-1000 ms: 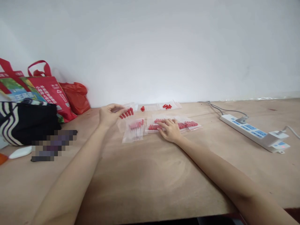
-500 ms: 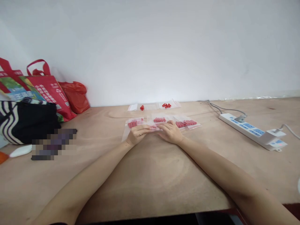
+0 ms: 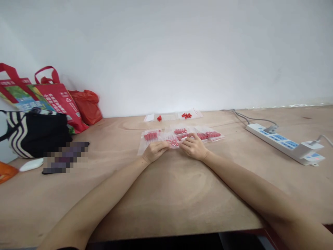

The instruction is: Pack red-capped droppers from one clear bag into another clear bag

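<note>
At the far left, around nine o'clock from the hands, an orange object (image 3: pixel 5 172) pokes in at the picture's edge, with a white oval thing (image 3: pixel 31 164) just beside it and a blurred dark patch (image 3: pixel 65 158) next to that. Behind them sits a black and white striped bag (image 3: pixel 31 133), and at about ten o'clock two red tote bags (image 3: pixel 56 99) and a crumpled red plastic bag (image 3: pixel 88 106) lean by the white wall (image 3: pixel 166 52). On the wooden table (image 3: pixel 161 194), the left hand (image 3: pixel 154 151) lies with fingers curled down narrow, pinching the near edge of a small clear bag of red pieces (image 3: pixel 173 141); a second clear bag with red pieces (image 3: pixel 149 138) lies touching that hand at its eleven o'clock. The right hand (image 3: pixel 194 147) meets the left across the same small bag, fingers bent and pressed onto its plastic, so both hands grip it between them, low on the tabletop. Just past the right hand, at one o'clock, more filled bags (image 3: pixel 210 134) overlap in a row. Farther back at twelve o'clock, near the wall, lie flat clear bags (image 3: pixel 192 113) with a few loose red pieces (image 3: pixel 186 115) and a single red piece (image 3: pixel 159 118). Off at two to three o'clock, well apart, a white power strip (image 3: pixel 286 144) lies with a grey cable (image 3: pixel 247 119) leading back toward the wall.
</note>
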Available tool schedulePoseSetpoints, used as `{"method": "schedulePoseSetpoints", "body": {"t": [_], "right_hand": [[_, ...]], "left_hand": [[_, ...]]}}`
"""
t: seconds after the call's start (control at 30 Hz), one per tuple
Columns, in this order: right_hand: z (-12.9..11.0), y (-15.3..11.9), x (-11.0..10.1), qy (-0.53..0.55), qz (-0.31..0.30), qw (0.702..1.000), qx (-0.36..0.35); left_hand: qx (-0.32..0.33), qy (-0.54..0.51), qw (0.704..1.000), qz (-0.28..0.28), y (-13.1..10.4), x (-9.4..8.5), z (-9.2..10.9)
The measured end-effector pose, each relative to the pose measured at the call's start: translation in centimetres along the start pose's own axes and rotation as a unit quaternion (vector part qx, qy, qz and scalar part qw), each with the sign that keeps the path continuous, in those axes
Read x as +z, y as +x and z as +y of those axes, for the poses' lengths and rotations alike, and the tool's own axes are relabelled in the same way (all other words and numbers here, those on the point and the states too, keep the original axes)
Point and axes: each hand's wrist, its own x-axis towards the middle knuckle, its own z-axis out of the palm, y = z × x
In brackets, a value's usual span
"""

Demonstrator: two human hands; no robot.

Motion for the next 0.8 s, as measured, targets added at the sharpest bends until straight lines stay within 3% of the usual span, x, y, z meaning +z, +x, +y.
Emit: {"method": "schedulePoseSetpoints", "body": {"t": [0.07, 0.27, 0.43, 0.57, 0.8], "right_hand": [[0.1, -0.6, -0.4, -0.010, -0.006, 1.000, -0.010], [0.1, -1.2, -1.0, -0.034, -0.033, 0.998, -0.037], [0.1, -0.9, -1.0, -0.018, -0.001, 0.999, -0.042], [0.2, -0.9, -1.0, 0.005, 0.001, 1.000, -0.030], [0.3, -0.7, -0.7, 0.007, 0.009, 0.999, -0.036]], "left_hand": [[-0.013, 0.051, 0.999, 0.008, -0.3, -0.4, 0.0], [0.033, 0.141, 0.989, -0.033, -0.8, -1.5, 0.4], [0.095, 0.193, 0.976, -0.018, -0.9, -1.8, 0.2], [0.144, 0.210, 0.967, -0.009, -0.8, -2.3, 0.1], [0.140, 0.189, 0.972, -0.019, -1.0, -2.3, -0.3]]}}
